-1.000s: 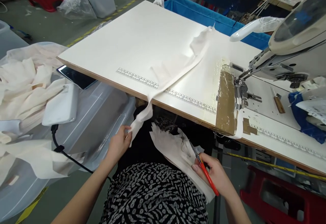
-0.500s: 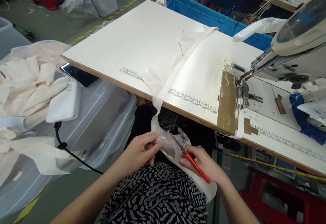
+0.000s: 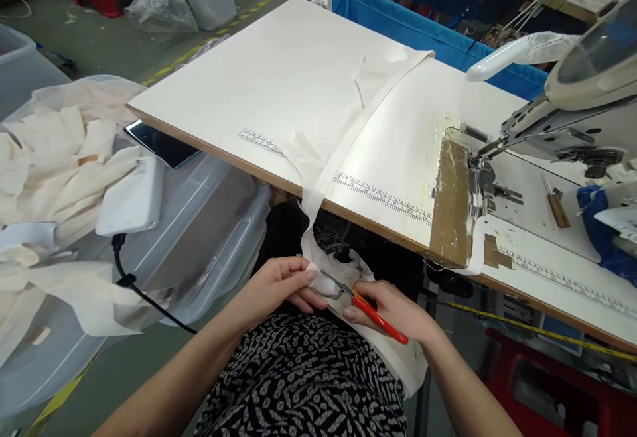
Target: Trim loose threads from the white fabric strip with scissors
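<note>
Between thumb and forefinger, my left hand [image 3: 286,284] pinches the edge of a cream fabric piece [image 3: 343,142]. That piece runs from the white table down over its front edge and into my lap. My right hand [image 3: 391,308] is closed around red-handled scissors [image 3: 375,316]. Their blades point left, with the tips at the cloth beside my left fingertips. Whether the blades are parted there is too small to tell. More of the fabric hangs over my patterned clothing below both hands.
A sewing machine [image 3: 587,112] stands at the right on the white table [image 3: 239,79]. Left are a clear plastic bin [image 3: 199,225] with cream cut pieces [image 3: 70,152], a white corded device [image 3: 132,195] and a phone [image 3: 162,142]. A screwdriver-like tool [image 3: 557,208] lies by the machine.
The scissors have moved left and turned flatter, bringing their tips to my left fingertips. My left hand's lower fingers have spread outward. The view has shifted slightly.
</note>
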A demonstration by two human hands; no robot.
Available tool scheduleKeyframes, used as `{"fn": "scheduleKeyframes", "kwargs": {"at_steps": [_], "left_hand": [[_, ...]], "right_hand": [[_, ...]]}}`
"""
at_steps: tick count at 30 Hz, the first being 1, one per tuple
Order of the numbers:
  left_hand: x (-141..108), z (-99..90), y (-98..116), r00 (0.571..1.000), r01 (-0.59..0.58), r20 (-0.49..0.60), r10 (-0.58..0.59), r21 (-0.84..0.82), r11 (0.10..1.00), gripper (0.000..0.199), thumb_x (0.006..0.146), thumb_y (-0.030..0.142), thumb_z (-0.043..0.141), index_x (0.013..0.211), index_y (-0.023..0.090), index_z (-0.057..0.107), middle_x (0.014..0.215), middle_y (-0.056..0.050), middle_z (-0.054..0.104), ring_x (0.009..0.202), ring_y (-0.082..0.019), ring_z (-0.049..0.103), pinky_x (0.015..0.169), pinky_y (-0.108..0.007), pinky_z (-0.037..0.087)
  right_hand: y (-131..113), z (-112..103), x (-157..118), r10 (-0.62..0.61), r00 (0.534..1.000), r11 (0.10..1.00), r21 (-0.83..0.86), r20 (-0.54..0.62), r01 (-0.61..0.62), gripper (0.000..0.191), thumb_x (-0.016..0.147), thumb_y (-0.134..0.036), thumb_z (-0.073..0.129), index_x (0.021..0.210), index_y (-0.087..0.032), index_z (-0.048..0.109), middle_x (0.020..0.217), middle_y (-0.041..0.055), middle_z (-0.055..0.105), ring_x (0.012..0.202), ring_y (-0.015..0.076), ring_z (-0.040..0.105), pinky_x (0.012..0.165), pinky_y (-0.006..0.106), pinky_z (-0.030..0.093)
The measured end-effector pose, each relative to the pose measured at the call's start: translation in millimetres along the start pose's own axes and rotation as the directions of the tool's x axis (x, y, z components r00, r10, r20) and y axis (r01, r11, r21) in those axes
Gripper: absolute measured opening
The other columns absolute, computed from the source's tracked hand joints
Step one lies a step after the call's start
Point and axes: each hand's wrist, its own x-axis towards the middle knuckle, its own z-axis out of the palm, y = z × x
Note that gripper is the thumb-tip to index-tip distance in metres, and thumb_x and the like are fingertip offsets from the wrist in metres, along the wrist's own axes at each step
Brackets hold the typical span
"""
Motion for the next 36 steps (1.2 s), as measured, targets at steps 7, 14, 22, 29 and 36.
{"fn": "scheduleKeyframes", "kwargs": {"at_steps": [7, 14, 22, 29, 36], "left_hand": [[1, 1.0, 2, 0.999, 0.036, 0.012, -0.037, 0.017, 0.999, 0.042, 0.085, 0.051, 0.059, 0.090, 0.009, 0.058, 0.079, -0.013, 0.072, 0.076, -0.019, 0.071, 0.063, -0.020, 0.055], [2, 0.8, 0, 1.000, 0.023, 0.019, -0.023, 0.015, 1.000, 0.041, 0.086, 0.050, 0.058, 0.091, 0.009, 0.057, 0.076, -0.013, 0.072, 0.072, -0.017, 0.071, 0.062, -0.019, 0.055], [3, 0.0, -2, 0.999, 0.029, 0.036, -0.029, -0.010, 1.000, 0.039, 0.087, 0.049, 0.057, 0.086, 0.010, 0.054, 0.073, -0.013, 0.071, 0.067, -0.016, 0.070, 0.060, -0.018, 0.054], [3, -0.7, -6, 0.997, 0.019, 0.077, -0.017, -0.022, 1.000, 0.036, 0.086, 0.046, 0.058, 0.087, 0.010, 0.055, 0.072, -0.012, 0.071, 0.065, -0.015, 0.070, 0.059, -0.017, 0.053], [4, -0.2, 0, 0.997, 0.045, 0.055, -0.046, 0.018, 0.999, 0.039, 0.087, 0.048, 0.056, 0.087, 0.009, 0.054, 0.076, -0.014, 0.072, 0.068, -0.016, 0.070, 0.062, -0.019, 0.053]], "right_hand": [[-2, -1, -2, 0.009, 0.993, 0.967, -0.253, -0.121, -0.040, 0.054, 0.083, -0.065, 0.053, 0.066, -0.015, 0.039, 0.058, -0.0031, 0.041, 0.053, 0.0058, 0.031, 0.050, 0.020, 0.019], [-5, 5, -3, 0.017, 0.976, 0.941, -0.327, -0.215, -0.088, 0.055, 0.083, -0.068, 0.050, 0.067, -0.016, 0.040, 0.061, -0.0018, 0.048, 0.054, 0.0071, 0.033, 0.053, 0.020, 0.019], [1, 9, -4, 0.024, 0.971, 0.937, -0.335, -0.236, -0.105, 0.055, 0.084, -0.067, 0.049, 0.066, -0.016, 0.040, 0.061, -0.0012, 0.050, 0.053, 0.0069, 0.034, 0.054, 0.021, 0.018], [-8, 9, 3, -0.031, 0.967, 0.903, -0.423, -0.253, -0.081, 0.046, 0.083, -0.059, 0.054, 0.070, -0.016, 0.043, 0.068, -0.0002, 0.053, 0.058, 0.0082, 0.040, 0.055, 0.022, 0.017], [1, 6, 2, 0.034, 0.962, 0.951, -0.287, -0.270, -0.114, 0.042, 0.083, -0.046, 0.058, 0.064, -0.015, 0.038, 0.059, -0.0020, 0.045, 0.052, 0.0058, 0.029, 0.053, 0.022, 0.015]]}}
